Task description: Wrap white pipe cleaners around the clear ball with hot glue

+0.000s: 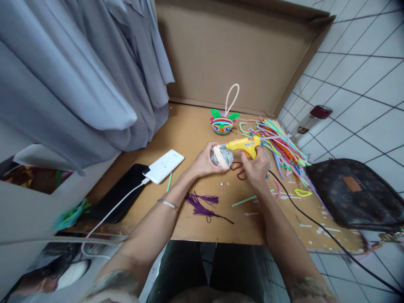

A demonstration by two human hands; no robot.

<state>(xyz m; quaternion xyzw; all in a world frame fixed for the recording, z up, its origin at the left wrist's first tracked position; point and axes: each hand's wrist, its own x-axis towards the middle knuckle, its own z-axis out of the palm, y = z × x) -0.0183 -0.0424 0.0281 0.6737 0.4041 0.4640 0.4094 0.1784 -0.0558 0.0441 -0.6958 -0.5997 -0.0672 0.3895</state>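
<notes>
Yellow glue gun (244, 144) at the banded ball (222, 158).
The fingers of my left hand (203, 161) curl tightly around the ball over the table (186, 229); my right hand (257, 164) is wrapped around the gun's handle, nozzle at the ball's upper edge (whether they touch, I cannot tell). Purple tassels (199, 206) lie nearer me; a green-eared ornament (222, 127) sits beyond.

Prob. home craft corner: tiled wall (356, 75), grey curtain (132, 63), tbl (195, 126) w/ glue gun (243, 145), multicol. strips (280, 147), handbag (356, 198).
</notes>
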